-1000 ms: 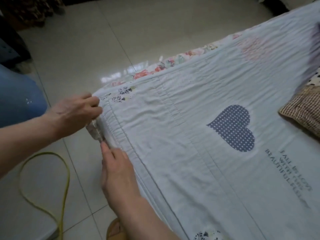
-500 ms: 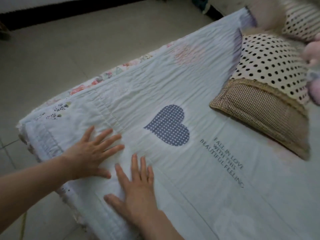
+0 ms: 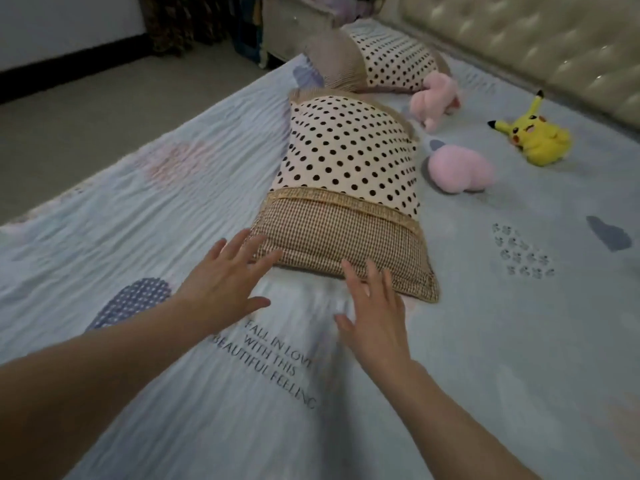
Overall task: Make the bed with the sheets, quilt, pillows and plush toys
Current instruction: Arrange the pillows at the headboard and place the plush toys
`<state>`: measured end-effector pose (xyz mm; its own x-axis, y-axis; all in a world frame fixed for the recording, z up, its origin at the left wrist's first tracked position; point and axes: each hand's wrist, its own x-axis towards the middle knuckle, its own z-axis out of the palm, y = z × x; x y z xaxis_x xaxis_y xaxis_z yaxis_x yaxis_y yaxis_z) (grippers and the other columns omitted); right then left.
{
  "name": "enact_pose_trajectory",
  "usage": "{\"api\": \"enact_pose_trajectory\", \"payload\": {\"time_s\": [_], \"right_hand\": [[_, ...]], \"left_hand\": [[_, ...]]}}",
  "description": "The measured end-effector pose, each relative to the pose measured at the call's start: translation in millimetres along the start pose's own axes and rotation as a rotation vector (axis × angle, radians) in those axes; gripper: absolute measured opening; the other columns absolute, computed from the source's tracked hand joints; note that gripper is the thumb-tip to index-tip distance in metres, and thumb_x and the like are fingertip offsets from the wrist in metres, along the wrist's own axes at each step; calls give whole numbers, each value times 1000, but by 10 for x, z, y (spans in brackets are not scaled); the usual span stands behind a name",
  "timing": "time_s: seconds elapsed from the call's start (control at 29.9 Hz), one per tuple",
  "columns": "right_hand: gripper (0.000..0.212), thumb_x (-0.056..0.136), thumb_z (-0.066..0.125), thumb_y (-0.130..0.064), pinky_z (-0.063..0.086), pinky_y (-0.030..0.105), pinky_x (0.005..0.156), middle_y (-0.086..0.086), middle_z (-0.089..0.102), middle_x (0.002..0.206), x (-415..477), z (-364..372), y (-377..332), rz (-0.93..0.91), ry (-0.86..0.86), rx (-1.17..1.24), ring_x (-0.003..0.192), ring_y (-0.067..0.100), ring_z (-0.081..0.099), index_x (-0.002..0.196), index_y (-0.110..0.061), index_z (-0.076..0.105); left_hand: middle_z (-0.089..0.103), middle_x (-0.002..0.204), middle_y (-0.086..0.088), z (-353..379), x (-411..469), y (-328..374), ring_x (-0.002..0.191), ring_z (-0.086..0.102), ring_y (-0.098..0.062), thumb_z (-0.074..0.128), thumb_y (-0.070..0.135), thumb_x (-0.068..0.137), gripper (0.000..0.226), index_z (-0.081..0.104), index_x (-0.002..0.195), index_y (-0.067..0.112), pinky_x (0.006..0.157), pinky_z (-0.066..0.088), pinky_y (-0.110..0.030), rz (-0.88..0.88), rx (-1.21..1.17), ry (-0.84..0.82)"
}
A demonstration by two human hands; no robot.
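A pale blue quilt (image 3: 173,220) printed with hearts and text lies spread over the bed. On it rests a polka-dot pillow (image 3: 349,161) with a checked brown end, and a second matching pillow (image 3: 391,60) lies farther back. My left hand (image 3: 225,282) is flat with fingers spread, its fingertips at the near pillow's checked end. My right hand (image 3: 374,313) is also spread, fingertips touching the same pillow edge. A yellow plush toy (image 3: 536,136), a pink plush toy (image 3: 436,98) and a pink round plush (image 3: 460,169) lie to the right.
A tufted cream headboard (image 3: 519,39) runs along the back right. Grey floor (image 3: 86,109) lies left of the bed, with a white wall and black skirting beyond. A bedside cabinet (image 3: 294,26) stands at the far end.
Both hands have let go of the quilt's edge, smoothed its top, then slid forward to the near pillow. The view has swung from the bed's corner toward the pillows and toys.
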<state>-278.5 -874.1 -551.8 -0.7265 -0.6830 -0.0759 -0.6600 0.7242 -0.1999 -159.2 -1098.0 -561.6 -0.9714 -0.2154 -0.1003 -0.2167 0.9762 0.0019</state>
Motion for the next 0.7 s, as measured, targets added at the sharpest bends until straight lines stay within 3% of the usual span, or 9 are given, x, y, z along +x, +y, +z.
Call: {"api": "enact_pose_trajectory", "payload": {"time_s": [0.17, 0.3, 0.44, 0.6, 0.7], "right_hand": [[95, 91, 62, -32, 22, 61, 114, 4, -11, 162, 743, -133, 583, 101, -22, -142, 148, 37, -6, 151, -40, -10], [108, 85, 68, -19, 18, 70, 110, 3, -22, 159, 1258, 42, 846, 123, -123, -196, 144, 45, -11, 149, -43, -16], [99, 88, 63, -18, 19, 74, 106, 0, -15, 160, 1650, 421, 936, 193, -235, -188, 142, 50, 2, 149, -49, -10], [98, 87, 63, -25, 18, 75, 104, 1, -14, 161, 1804, 803, 981, 246, -244, -192, 142, 49, 3, 149, -48, -9], [91, 88, 58, -23, 32, 70, 102, 6, -4, 161, 1830, 712, 1039, 166, -234, -200, 135, 51, 22, 150, -47, -4]], "left_hand": [[-22, 159, -6, -18, 954, 312, 146, -19, -31, 52, 61, 88, 99, -20, 150, 34, 120, 5, -52, 71, 55, -33], [-27, 158, -1, 203, 1484, 290, 145, -16, -39, 67, 51, 81, 115, -31, 142, 46, 113, 5, -67, 55, 46, -46], [-1, 161, 1, 500, 1875, 242, 145, 11, -40, 70, 30, 80, 110, -17, 145, 51, 106, 32, -65, -3, -8, -69], [10, 159, -2, 790, 2011, 225, 142, 20, -40, 66, 16, 78, 102, -2, 147, 47, 105, 35, -63, -6, 11, -57], [17, 157, -6, 681, 2015, 255, 135, 35, -39, 65, 12, 78, 101, 0, 149, 44, 104, 41, -54, 15, 33, -73]]}}
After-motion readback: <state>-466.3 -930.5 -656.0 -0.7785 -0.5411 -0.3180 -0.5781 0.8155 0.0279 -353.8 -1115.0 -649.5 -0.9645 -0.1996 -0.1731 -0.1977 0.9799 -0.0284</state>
